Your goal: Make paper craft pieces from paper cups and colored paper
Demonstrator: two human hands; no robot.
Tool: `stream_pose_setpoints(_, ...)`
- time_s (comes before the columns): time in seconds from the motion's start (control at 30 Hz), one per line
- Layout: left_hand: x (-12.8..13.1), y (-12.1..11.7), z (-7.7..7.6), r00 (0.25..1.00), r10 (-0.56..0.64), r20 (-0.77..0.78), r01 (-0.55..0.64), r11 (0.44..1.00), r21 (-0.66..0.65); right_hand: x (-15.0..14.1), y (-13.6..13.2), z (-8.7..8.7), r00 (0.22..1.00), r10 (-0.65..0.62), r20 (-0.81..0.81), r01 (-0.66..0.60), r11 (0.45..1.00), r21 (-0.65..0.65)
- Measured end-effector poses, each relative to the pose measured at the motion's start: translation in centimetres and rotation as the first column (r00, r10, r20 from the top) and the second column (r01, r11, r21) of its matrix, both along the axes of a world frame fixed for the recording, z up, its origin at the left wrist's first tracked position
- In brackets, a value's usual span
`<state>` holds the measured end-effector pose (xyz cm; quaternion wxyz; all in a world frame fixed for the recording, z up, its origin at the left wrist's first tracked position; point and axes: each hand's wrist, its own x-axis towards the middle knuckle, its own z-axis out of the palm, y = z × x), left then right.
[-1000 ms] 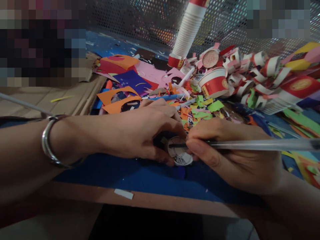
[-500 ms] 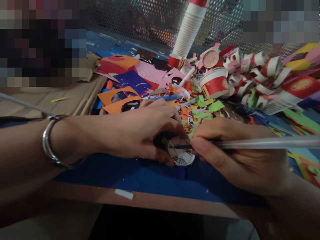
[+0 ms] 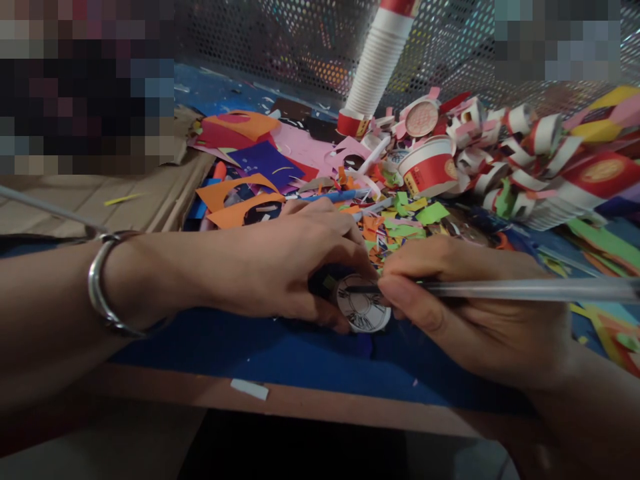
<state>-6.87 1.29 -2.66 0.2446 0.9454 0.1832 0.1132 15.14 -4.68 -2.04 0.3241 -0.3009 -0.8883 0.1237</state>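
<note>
A small white disc (image 3: 369, 315) with black lines drawn in rings and strokes lies on the blue tabletop (image 3: 300, 363). The fingers and thumb of my left hand (image 3: 305, 263) curl round its left and far edge, holding it in place. My right hand (image 3: 465, 313) is closed on a pen (image 3: 525, 289) with a clear barrel and a dark front end. The pen tip rests at the upper left part of the disc, near the drawn marks. Whether the disc is loose or the base of a paper cup cannot be told.
Beyond my hands lie small green and orange paper scraps (image 3: 400, 220) and cut orange paper (image 3: 240, 197). A red and white paper cup (image 3: 430, 170), cut cups and a tall cup stack (image 3: 375, 67) stand farther back, before a perforated metal panel (image 3: 300, 60). Cardboard (image 3: 125, 200) lies at left.
The pen tip has shifted slightly left and up on the disc, my right hand moving with it. More dark strokes show on the disc. My left hand keeps its hold.
</note>
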Motion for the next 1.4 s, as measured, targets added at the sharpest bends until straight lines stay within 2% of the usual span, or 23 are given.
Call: stream_pose_setpoints(1.4,-0.01,0.05,-0.17,0.999,-0.024,0.043,0.023,1.000,0.013,0.04,0.18,0.15,1.000,-0.007,0.009,0.007,0.999,0.039)
